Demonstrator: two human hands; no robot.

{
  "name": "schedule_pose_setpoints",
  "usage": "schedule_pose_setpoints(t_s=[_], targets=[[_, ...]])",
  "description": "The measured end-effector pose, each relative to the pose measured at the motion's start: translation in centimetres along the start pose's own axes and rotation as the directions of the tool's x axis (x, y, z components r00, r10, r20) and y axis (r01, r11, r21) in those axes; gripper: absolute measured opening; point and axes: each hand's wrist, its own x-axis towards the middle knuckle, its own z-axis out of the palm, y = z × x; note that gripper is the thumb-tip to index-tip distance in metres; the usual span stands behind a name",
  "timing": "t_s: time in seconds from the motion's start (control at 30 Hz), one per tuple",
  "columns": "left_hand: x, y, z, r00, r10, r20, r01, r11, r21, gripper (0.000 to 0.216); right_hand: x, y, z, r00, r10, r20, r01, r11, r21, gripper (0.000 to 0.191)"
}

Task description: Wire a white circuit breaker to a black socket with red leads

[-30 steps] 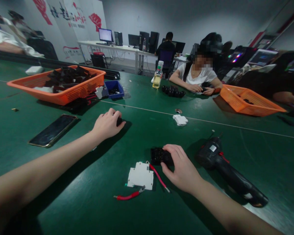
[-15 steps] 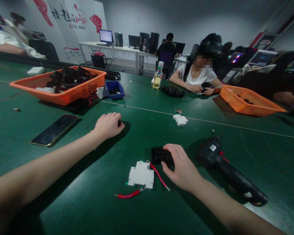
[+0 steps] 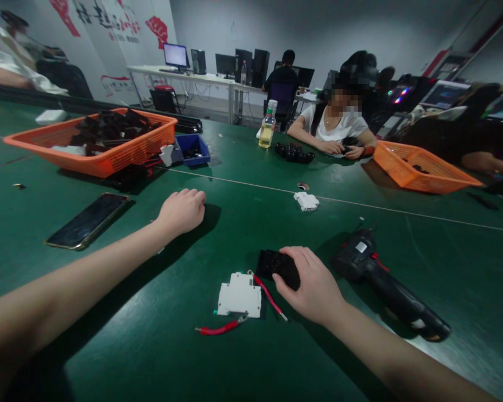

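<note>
My right hand (image 3: 312, 285) is closed around a black plastic block (image 3: 268, 263) on the green table, thumb on the near side and fingers over the top. Left of it lies a white circuit breaker (image 3: 240, 296). One short red wire (image 3: 270, 297) rests between the breaker and my right hand, and a second red wire (image 3: 220, 329) lies below the breaker. My left hand (image 3: 182, 212) rests on the table farther forward with its fingers curled in; whatever they hold is hidden. A black electric screwdriver (image 3: 385, 285) lies to the right of my right hand.
A phone (image 3: 88, 220) lies left of my left forearm. Beyond stand an orange basket (image 3: 104, 162) of black parts, a blue bin (image 3: 193, 151) and a bottle (image 3: 267, 131). Another white breaker (image 3: 305, 201) lies ahead. A person (image 3: 333, 125) sits opposite, beside another orange basket (image 3: 427, 178).
The dark bit seen at my left fingertips earlier is hidden now. My right hand has shifted slightly on the black block, showing more of it. The whole view has moved a little.
</note>
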Motion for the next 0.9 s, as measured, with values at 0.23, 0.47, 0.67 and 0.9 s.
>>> schedule_pose_setpoints(t_s=[0.23, 0.47, 0.67, 0.9], targets=[[0.00, 0.05, -0.27, 1.000, -0.005, 0.028, 0.006, 1.000, -0.018, 0.029, -0.04, -0.19, -0.06, 1.000, 0.017, 0.009, -0.017, 1.000, 0.006, 0.035], [-0.06, 0.18, -0.43, 0.999, -0.013, 0.030, 0.013, 1.000, -0.015, 0.032, -0.15, -0.08, 0.04, 1.000, 0.012, 0.023, -0.012, 1.000, 0.000, 0.036], [-0.36, 0.48, -0.82, 1.000, -0.011, -0.010, 0.010, 1.000, -0.025, 0.036, -0.16, -0.08, 0.07, 1.000, 0.003, 0.012, -0.003, 1.000, 0.002, 0.035], [-0.58, 0.61, -0.96, 0.998, 0.035, -0.054, -0.036, 0.999, -0.012, 0.033, -0.14, -0.14, -0.10, 1.000, 0.011, 0.020, -0.012, 1.000, 0.008, 0.034]])
